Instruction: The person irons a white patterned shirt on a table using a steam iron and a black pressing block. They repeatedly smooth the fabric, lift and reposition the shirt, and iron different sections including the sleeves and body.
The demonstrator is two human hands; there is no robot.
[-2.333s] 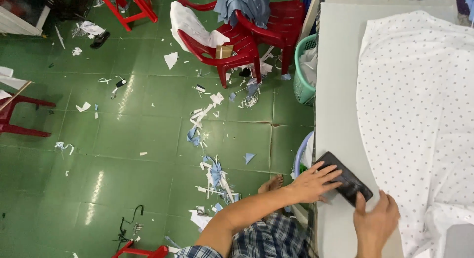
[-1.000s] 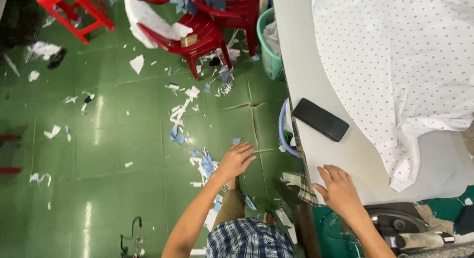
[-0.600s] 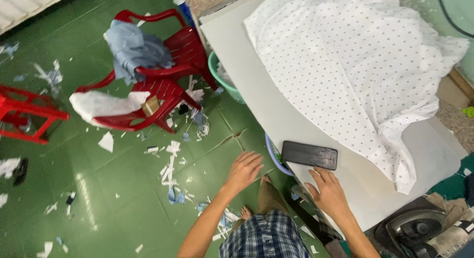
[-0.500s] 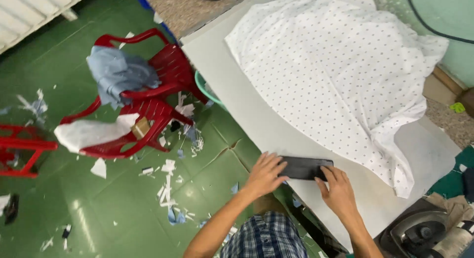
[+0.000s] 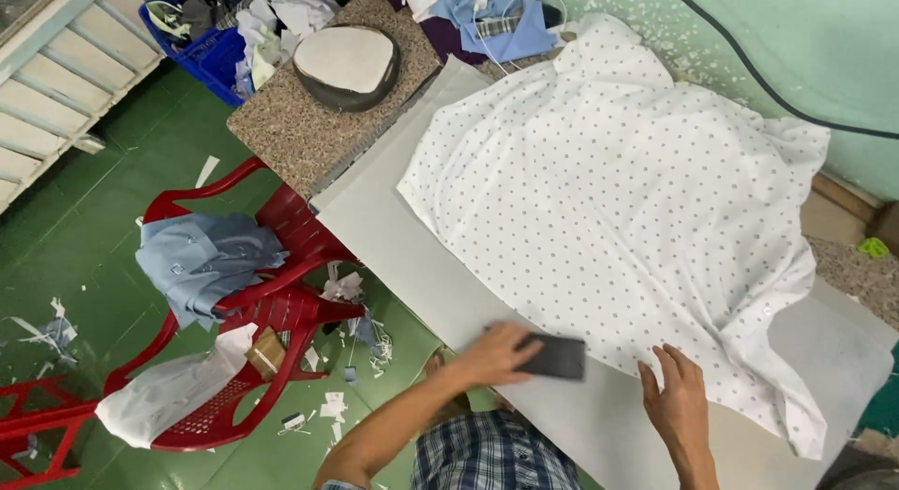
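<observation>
The dark phone lies flat near the front edge of the grey ironing board, just beside the hem of the white dotted shirt. It is now gripped at its left end by the left hand, fingers curled over it; 0.5 s ago both hands were only laid at its 2 ends. The right hand is lifted off the phone since then & is spread open, flat on the board by the shirt edge, nothing held. So the phone seems taken over by 1 hand, w/ the other freed for the cloth; that is a judgement only. Further out: 2 red plastic chairs w/ blue cloth on the green floor, a granite counter w/ a padded form at the back.
</observation>
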